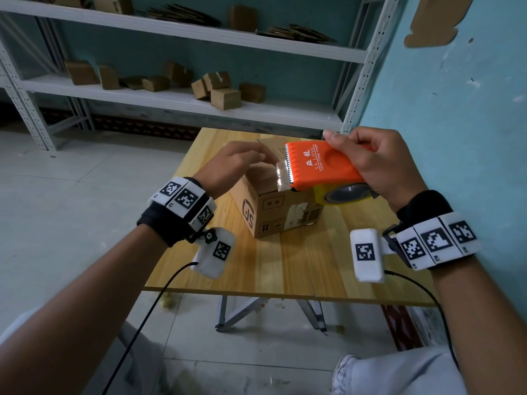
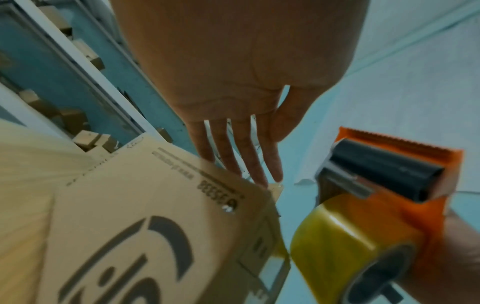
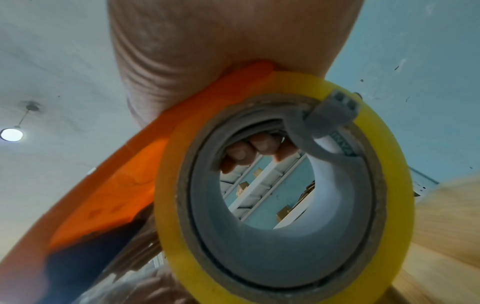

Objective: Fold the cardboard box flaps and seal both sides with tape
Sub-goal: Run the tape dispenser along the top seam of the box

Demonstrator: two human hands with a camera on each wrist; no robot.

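The cardboard box stands on the wooden counter, toward its far middle, with its top flaps folded down and a printed logo on the near left side. On the left, the left hand hangs over the top of the box with straight, relaxed fingers, their tips at the far top edge; its grip is apart and holds nothing, and whether it presses the flaps cannot be told. If it merely hovers, the flaps may spring up or part at the seam when the tape goes on, and the strip would bridge a gap. In the middle, a short length of clear tape runs from the toothed blade down toward the box top; it looks crinkled, so it may stick to itself or lay down wrinkled. The straight fingers also lie close to the blade's teeth and could be caught. On the right, the right hand has its grip clamped on the orange tape dispenser, held above the box with the yellow roll nearest the wrist. A hard pull could drag the light, unsteadied box across the counter.
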